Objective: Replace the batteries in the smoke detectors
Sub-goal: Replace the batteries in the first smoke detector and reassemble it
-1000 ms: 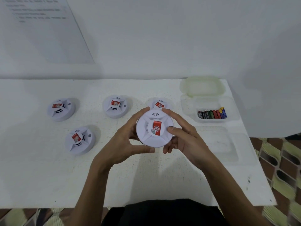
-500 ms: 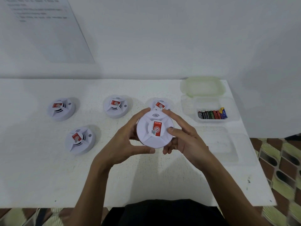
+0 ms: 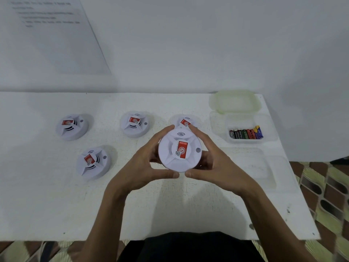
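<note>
While both hands close on one smoke detector held over the desk, a strip of dark clothing shows at the near edge, below the wrists. The left hand curls round the left rim, with its thumb along the near edge and its fingers reaching up to the far edge. The right hand mirrors it on the right rim. Its thumb lies at the near edge, almost touching the left thumb, and its fingers wrap the far side. Both sets of fingers grip this detector, which sits between the palms, face up, with a red label at its middle and a small sound mark above it.

Well to the left of the left fingers, a second detector lies on the desk. Just beyond the tips of both sets of fingers sits a third detector, largely hidden behind the held one. In a row with it, farther left of the left fingers, lie a fourth detector and then a fifth detector, each with the same red label.

Right of the right fingers a faint clear tray rests on the desk. Beyond it, a clear tub holds a row of batteries lying side by side in black, green, red and blue. A pale green lid lies just past the tub's far side. Past the right edge of the desk, patterned floor shows.

Farthest off, up and left of the left fingers, a printed sheet hangs on the wall, and its text is too blurred to read.
</note>
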### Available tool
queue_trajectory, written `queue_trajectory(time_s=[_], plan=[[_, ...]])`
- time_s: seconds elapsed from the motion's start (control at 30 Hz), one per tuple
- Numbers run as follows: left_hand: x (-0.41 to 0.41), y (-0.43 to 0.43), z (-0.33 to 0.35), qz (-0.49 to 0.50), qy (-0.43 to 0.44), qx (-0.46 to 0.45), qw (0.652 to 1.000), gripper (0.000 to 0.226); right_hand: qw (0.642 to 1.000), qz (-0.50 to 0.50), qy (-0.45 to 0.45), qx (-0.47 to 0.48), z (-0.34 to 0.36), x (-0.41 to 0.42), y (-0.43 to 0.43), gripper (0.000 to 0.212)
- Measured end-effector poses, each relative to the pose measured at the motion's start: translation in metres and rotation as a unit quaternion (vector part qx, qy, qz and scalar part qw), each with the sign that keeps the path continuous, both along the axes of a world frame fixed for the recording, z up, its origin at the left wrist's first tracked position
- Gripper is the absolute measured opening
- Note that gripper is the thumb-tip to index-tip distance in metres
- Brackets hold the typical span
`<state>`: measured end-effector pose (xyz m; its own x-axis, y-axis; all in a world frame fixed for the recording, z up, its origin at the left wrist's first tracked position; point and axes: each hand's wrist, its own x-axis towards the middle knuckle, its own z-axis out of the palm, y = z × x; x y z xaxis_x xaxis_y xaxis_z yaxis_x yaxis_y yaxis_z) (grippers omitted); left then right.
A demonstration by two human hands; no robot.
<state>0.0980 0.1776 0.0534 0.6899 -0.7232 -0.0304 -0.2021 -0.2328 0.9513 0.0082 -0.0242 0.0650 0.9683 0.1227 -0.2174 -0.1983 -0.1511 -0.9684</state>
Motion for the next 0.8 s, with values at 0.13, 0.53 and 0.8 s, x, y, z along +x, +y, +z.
queue_trajectory(time_s=[0.13, 0.53, 0.8], plan=[[-0.0009, 0.0014, -0.0031, -0.004, 0.005, 0.006, 1.000, 0.096, 1.000, -0.004, -0.003, -0.005, -0.0002, -0.0008, 0.0011, 0.095], [-0.0017, 0.0013, -0.0061, -0.011, 0.008, 0.016, 1.000, 0.092, 1.000, 0.003, 0.000, -0.011, -0.0074, -0.0028, 0.0001, 0.094], [-0.0018, 0.0019, -0.0102, -0.007, 0.014, 0.020, 1.000, 0.091, 1.000, 0.004, 0.004, -0.015, -0.0094, -0.0038, 0.0012, 0.093]])
